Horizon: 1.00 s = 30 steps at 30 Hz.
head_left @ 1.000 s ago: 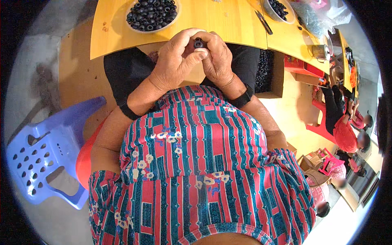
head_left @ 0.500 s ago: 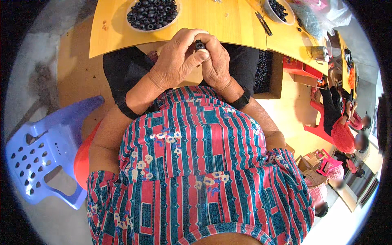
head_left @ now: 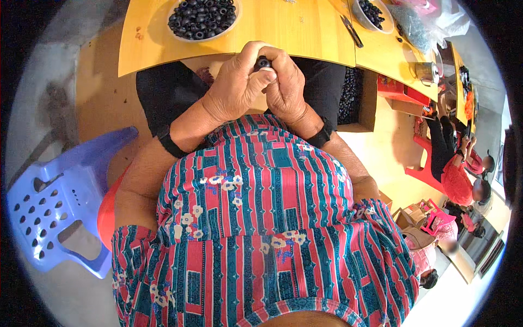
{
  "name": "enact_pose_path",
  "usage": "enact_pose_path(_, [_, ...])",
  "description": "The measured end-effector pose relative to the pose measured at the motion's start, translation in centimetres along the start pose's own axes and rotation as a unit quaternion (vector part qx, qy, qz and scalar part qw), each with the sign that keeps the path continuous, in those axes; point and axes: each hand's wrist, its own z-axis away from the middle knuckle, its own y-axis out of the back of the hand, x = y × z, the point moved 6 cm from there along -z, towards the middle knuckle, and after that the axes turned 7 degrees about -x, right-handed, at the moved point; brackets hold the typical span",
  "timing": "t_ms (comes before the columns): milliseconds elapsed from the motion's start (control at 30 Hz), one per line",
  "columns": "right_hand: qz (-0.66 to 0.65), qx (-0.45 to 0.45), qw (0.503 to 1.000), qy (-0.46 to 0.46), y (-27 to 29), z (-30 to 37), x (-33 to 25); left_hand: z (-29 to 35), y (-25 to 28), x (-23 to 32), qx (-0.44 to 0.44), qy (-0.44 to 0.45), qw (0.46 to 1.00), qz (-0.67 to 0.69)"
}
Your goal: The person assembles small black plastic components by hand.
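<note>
1. head view, hands: the person's left hand (head_left: 234,90) and right hand (head_left: 287,90) met in front of the body, just off the table's near edge, fingers curled inward and closed together around one small piece; some fingertips were hidden.
2. head view, the piece: a black ring (head_left: 263,62) showed its round end between the hands, just above the left thumb. how the grip was shared could not be told.
3. head view, around them: on the yellow table (head_left: 294,35), a clear bowl (head_left: 235,26) of similar black rings stood beyond the left hand. a slim dark tool (head_left: 352,32) lay to the right, near a second bowl (head_left: 388,24). a blue plastic chair (head_left: 65,199) stood at far left.
</note>
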Motion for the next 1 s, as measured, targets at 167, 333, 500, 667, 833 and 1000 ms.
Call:
enact_pose_path(167, [-0.027,-0.011,0.999,-0.017,-0.1,0.0,0.1,0.3,-0.1,-0.4,0.031,0.001,0.999,-0.039])
enact_pose_path(333, [-0.020,-0.007,1.000,-0.003,-0.1,-0.1,0.4,0.3,-0.2,-1.2,0.016,0.035,0.999,-0.032])
enact_pose_path(500, [-0.023,0.004,1.000,-0.013,0.7,-0.6,0.6,-0.3,-0.3,-0.7,0.064,0.005,0.990,0.124])
enact_pose_path(667, [0.011,0.026,0.998,-0.051,1.7,-1.1,0.2,0.5,1.3,-0.5,0.088,0.021,0.978,0.188])
enact_pose_path(833, [-0.031,0.030,0.998,-0.043,1.3,-1.0,0.3,0.7,1.4,-0.8,0.076,0.123,0.957,0.253])
enact_pose_path(1000, [-0.101,0.023,0.992,-0.078,0.5,-0.6,2.1,0.8,1.7,-1.1,0.083,0.139,0.955,0.247])
